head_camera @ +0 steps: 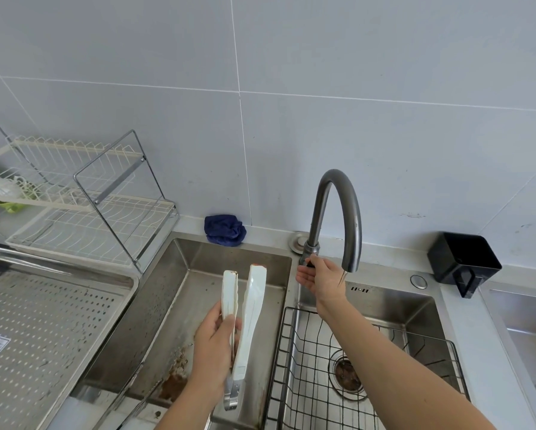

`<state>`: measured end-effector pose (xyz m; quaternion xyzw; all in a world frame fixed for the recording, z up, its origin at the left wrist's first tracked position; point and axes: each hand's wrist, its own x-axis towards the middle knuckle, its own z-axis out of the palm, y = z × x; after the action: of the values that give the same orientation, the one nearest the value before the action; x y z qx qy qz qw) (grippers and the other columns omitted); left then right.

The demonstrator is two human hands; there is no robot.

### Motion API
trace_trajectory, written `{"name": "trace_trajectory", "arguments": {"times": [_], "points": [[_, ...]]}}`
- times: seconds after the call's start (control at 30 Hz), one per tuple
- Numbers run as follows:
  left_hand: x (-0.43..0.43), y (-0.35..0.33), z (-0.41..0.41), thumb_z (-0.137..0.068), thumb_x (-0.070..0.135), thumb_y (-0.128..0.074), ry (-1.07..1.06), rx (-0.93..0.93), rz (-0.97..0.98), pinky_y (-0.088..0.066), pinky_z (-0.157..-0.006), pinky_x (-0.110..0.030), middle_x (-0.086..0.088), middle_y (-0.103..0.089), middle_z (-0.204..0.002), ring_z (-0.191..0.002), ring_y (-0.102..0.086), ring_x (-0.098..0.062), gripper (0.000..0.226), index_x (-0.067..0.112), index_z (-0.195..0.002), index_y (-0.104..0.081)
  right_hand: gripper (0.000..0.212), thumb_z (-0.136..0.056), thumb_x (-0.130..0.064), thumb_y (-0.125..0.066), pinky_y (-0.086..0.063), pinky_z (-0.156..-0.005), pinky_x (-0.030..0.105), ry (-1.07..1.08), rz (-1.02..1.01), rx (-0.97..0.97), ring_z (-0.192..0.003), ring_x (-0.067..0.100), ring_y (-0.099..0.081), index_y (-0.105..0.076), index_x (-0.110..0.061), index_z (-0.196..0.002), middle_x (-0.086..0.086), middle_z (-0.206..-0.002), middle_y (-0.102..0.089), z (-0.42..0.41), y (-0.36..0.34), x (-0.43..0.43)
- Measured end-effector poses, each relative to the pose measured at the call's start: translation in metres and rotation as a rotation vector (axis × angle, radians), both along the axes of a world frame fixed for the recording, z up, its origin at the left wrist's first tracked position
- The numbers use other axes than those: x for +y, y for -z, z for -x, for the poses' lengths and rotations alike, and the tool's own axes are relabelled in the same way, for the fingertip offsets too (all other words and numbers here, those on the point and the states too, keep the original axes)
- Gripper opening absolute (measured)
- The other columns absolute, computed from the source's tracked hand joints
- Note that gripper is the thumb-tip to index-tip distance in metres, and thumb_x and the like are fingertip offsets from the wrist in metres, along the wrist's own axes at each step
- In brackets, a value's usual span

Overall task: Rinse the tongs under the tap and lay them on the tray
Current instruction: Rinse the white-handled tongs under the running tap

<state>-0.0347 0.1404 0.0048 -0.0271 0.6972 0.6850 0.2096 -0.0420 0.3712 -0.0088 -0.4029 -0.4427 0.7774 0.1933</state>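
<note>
My left hand (214, 346) grips the white tongs (245, 318) over the left basin. My right hand (318, 279) lies loosely on the tap (335, 212) lever, fingers spread; the perforated tray (43, 321) sits left, bare.

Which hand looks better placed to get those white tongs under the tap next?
The left hand, probably. It already holds the tongs over the left basin, beside the spout. The right hand is busy at the tap's handle, and little water shows yet.

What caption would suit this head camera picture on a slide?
Left hand holds white tongs over the sink while the right hand reaches the tap handle.
</note>
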Motion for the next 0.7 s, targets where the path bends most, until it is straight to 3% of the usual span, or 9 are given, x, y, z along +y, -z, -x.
{"name": "trace_trajectory", "arguments": {"times": [0.17, 0.37, 0.47, 0.57, 0.7], "points": [[-0.0021, -0.0018, 0.0006, -0.103, 0.006, -0.047, 0.007, 0.002, -0.031, -0.051, -0.055, -0.026, -0.012, -0.072, -0.093, -0.071, -0.060, -0.019, 0.038, 0.032, -0.123, -0.068, 0.015, -0.102, -0.009, -0.057, -0.063, -0.063, 0.028, -0.005, 0.001, 0.028, -0.069, 0.025, -0.067, -0.066, 0.004, -0.102, 0.020, -0.081, -0.068, -0.0034, -0.0013, -0.0003], [-0.0020, -0.0010, 0.0002, -0.103, 0.006, -0.047, 0.007, 0.014, -0.045, -0.050, -0.056, -0.028, -0.016, -0.070, -0.090, -0.070, -0.058, -0.021, 0.038, 0.033, -0.118, -0.070, 0.023, -0.101, -0.011, -0.059, -0.063, -0.077, 0.037, -0.018, 0.002, 0.037, -0.078, 0.029, -0.068, -0.066, 0.009, -0.111, 0.024, -0.090, -0.069, -0.0056, 0.0028, 0.0024], [0.0007, -0.0029, -0.0024, -0.103, 0.006, -0.048, 0.001, 0.019, -0.054, -0.053, -0.058, -0.028, -0.014, -0.072, -0.094, -0.072, -0.061, -0.020, 0.045, 0.043, -0.104, -0.073, 0.021, -0.100, -0.011, -0.060, -0.062, -0.078, 0.038, -0.025, -0.011, 0.032, -0.079, 0.030, -0.068, -0.067, 0.008, -0.107, 0.027, -0.094, -0.068, -0.0071, 0.0027, 0.0029], [0.0036, -0.0063, -0.0045, -0.103, 0.004, -0.048, 0.012, 0.022, -0.049, -0.052, -0.064, -0.036, -0.027, -0.065, -0.099, -0.077, -0.056, -0.029, 0.054, 0.049, -0.090, -0.075, 0.018, -0.100, -0.011, -0.060, -0.063, -0.072, 0.034, -0.028, -0.001, 0.037, -0.075, 0.029, -0.068, -0.067, 0.006, -0.103, 0.028, -0.094, -0.067, -0.0061, 0.0010, 0.0032], [0.0051, -0.0041, -0.0059, -0.103, 0.006, -0.049, 0.020, 0.011, -0.053, -0.053, -0.058, -0.026, -0.015, -0.073, -0.095, -0.073, -0.065, -0.020, 0.047, 0.046, -0.103, -0.074, 0.030, -0.101, -0.017, -0.063, -0.063, -0.085, 0.046, -0.047, 0.009, 0.014, -0.089, 0.036, -0.069, -0.063, 0.008, -0.118, 0.032, -0.105, -0.071, -0.0103, 0.0032, 0.0049]]}}
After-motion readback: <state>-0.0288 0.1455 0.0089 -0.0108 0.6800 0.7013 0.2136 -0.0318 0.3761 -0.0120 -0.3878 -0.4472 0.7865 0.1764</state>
